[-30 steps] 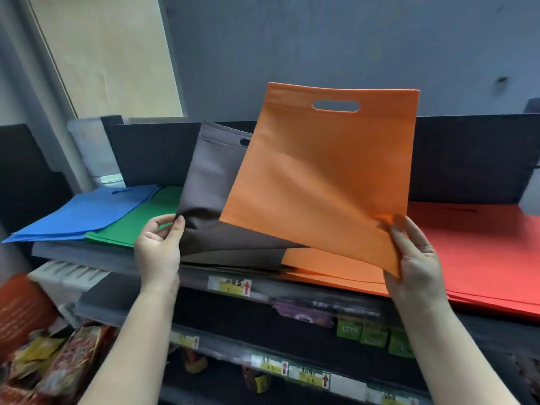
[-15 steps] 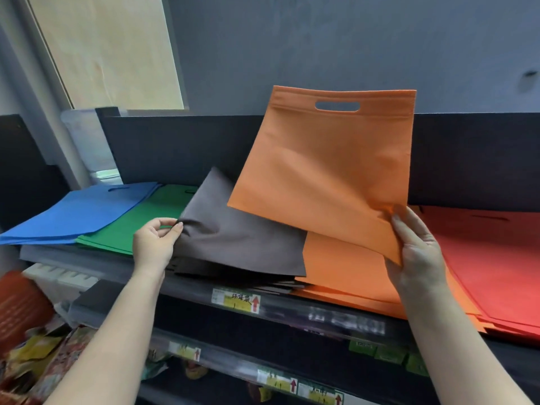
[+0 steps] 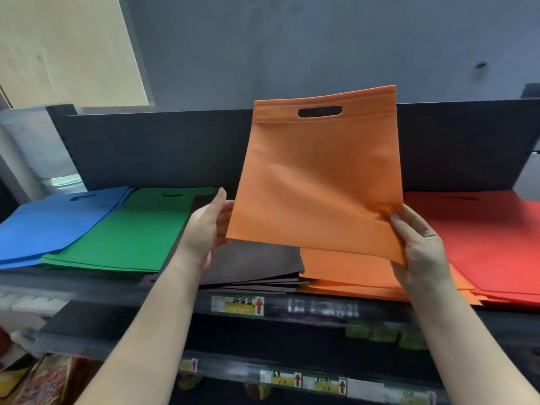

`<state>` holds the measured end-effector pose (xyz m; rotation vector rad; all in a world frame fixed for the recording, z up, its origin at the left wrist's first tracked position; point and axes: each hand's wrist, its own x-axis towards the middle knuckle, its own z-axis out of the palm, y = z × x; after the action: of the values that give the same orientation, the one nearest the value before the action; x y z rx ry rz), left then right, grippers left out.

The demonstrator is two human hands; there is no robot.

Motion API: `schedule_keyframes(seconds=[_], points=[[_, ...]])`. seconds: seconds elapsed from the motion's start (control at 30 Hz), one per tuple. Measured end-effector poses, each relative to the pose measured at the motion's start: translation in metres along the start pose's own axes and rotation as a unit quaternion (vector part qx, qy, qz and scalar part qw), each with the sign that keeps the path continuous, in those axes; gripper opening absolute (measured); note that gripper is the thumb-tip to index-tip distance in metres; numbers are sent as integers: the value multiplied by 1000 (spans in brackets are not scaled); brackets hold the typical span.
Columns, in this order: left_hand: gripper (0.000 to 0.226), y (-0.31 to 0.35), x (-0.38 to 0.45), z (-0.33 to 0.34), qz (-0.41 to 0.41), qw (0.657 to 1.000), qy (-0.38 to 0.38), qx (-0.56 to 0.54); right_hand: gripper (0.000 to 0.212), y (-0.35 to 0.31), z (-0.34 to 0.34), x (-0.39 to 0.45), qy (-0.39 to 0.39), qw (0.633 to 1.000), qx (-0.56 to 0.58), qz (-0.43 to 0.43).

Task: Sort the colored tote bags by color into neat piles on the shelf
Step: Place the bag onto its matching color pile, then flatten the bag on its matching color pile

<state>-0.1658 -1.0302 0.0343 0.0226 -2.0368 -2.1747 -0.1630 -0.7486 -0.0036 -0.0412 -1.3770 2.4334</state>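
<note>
A matte grey-blue painted wall fills the upper background, marked by one small dark spot at the right. A pale cream-yellow panel stands at the upper left, evenly and softly lit. A dark charcoal back board runs across behind the black store shelf. Yellow-and-white price labels with red arrows sit along its front rail, more on a lower rail.
</note>
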Motion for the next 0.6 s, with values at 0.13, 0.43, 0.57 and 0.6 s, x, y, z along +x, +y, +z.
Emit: schedule_keyframes(seconds=[0.13, 0.43, 0.57, 0.6], points=[[6, -1, 2, 25, 28, 998, -33, 43, 21, -8, -18, -3, 29, 999, -29, -23], [17, -36, 14, 64, 102, 922, -62, 369, 25, -29, -70, 17, 110, 872, -452, -153], [31, -51, 17, 76, 89, 846, -84, 519, 28, -30, -77, 15, 124, 749, -638, -128], [35, -54, 17, 78, 95, 818, -83, 561, 30, -29, -78, 13, 126, 720, -673, -112]])
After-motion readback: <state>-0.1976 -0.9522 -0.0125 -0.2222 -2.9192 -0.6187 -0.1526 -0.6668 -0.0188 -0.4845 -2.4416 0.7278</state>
